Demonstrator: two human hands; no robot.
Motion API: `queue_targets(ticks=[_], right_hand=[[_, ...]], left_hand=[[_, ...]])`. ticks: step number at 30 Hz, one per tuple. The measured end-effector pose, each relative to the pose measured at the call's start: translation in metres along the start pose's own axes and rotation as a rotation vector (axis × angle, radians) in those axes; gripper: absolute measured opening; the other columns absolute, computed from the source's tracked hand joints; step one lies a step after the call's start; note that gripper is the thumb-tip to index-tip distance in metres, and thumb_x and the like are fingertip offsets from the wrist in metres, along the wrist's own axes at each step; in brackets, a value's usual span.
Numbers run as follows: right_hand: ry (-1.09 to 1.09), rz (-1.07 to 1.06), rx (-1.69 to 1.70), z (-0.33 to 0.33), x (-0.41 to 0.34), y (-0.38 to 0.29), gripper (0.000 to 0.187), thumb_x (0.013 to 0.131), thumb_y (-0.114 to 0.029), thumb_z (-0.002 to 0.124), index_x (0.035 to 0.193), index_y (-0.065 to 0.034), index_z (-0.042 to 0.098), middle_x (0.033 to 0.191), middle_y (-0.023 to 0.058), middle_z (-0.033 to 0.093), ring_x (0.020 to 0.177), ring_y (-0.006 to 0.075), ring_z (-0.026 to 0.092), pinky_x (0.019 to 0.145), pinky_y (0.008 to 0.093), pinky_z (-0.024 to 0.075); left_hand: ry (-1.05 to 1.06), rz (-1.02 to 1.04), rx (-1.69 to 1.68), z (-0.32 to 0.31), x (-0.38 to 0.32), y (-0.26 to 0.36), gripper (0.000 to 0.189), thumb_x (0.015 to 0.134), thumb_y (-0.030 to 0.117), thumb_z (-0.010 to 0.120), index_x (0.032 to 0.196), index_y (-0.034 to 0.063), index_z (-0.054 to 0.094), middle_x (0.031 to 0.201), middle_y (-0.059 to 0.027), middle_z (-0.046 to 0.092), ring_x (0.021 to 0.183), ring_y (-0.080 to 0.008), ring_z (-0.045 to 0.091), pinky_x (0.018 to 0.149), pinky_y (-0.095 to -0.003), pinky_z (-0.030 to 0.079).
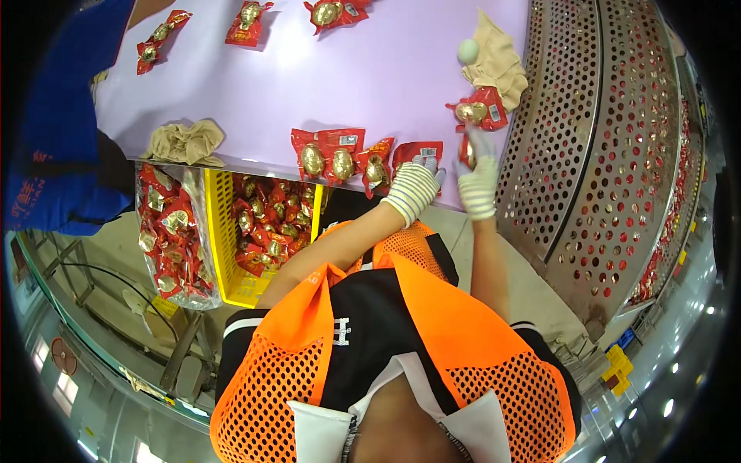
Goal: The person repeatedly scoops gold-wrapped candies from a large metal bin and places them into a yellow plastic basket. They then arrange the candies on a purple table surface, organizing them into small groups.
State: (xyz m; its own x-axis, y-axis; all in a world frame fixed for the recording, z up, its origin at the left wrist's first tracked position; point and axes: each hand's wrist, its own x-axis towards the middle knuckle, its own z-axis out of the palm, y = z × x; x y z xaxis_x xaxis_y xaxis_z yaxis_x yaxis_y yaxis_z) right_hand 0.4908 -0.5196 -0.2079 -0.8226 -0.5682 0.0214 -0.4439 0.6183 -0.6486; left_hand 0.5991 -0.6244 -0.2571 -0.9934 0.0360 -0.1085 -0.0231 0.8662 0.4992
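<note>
My left hand (414,188), in a striped knit glove, lies over a red packet (427,149) at the near edge of the lilac table (393,75). Its fingers hide much of that packet, so a grip cannot be made out. In a matching glove, my right hand (479,179) is closed on a small red packet (466,151), partly hidden by the fingers. Just beyond it lies a red packet with a gold egg-shaped item (472,111). To the left of my left hand, red packets with gold egg-shaped contents (343,165) stretch in a row along the edge.
A perforated metal guard (556,133) borders the table's right side. Beige cloths (185,142) lie left and far right, the latter beside a pale egg-shaped object (468,52). Below are a yellow crate (217,231) and a filled clear bag (173,231). A person in blue (63,116) stands left.
</note>
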Motion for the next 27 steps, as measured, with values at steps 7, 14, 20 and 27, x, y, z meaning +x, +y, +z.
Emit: queue_targets(ticks=[7,14,20,27], right_hand=[[-0.205,-0.12,-0.177,0.04,-0.087,0.05,0.068,0.071,-0.004,0.071,0.136,-0.0146,0.054,0.137,0.0105,0.052,0.126,0.034,0.049,0.103,0.0464,0.0427],[-0.481,0.093,-0.304,0.035,-0.066,-0.01,0.077,0.073,-0.041,0.077,0.143,-0.0294,0.046,0.146,0.0019,0.045,0.135,0.0409,0.037,0.1,0.0644,0.0369],[-0.547,0.265,-0.313,0.038,-0.065,-0.015,0.081,0.069,-0.055,0.078,0.142,-0.0368,0.047,0.151,0.004,0.039,0.138,0.0424,0.032,0.1,0.07,0.0334],[-0.519,0.322,-0.279,0.043,-0.061,-0.019,0.078,0.069,-0.052,0.08,0.139,-0.0339,0.051,0.149,0.0051,0.041,0.136,0.0413,0.034,0.098,0.0691,0.0372]], left_hand=[[0.44,-0.154,0.068,-0.066,-0.085,-0.064,0.07,0.064,0.039,0.082,0.125,0.0132,0.06,0.127,-0.0161,0.054,0.116,-0.0398,0.05,0.095,-0.0536,0.042],[-0.067,-0.177,0.137,-0.067,-0.093,-0.083,0.076,0.072,0.057,0.073,0.141,0.033,0.049,0.144,-0.0062,0.048,0.121,-0.0463,0.049,0.098,-0.0583,0.042],[-0.054,-0.278,0.026,-0.061,-0.086,-0.071,0.077,0.069,0.056,0.076,0.139,0.0341,0.052,0.14,-0.0099,0.049,0.126,-0.0431,0.045,0.1,-0.0569,0.041],[-0.086,-0.292,0.156,-0.068,-0.078,-0.066,0.075,0.067,0.053,0.079,0.135,0.0356,0.055,0.131,-0.0104,0.056,0.124,-0.041,0.046,0.099,-0.0522,0.045]])
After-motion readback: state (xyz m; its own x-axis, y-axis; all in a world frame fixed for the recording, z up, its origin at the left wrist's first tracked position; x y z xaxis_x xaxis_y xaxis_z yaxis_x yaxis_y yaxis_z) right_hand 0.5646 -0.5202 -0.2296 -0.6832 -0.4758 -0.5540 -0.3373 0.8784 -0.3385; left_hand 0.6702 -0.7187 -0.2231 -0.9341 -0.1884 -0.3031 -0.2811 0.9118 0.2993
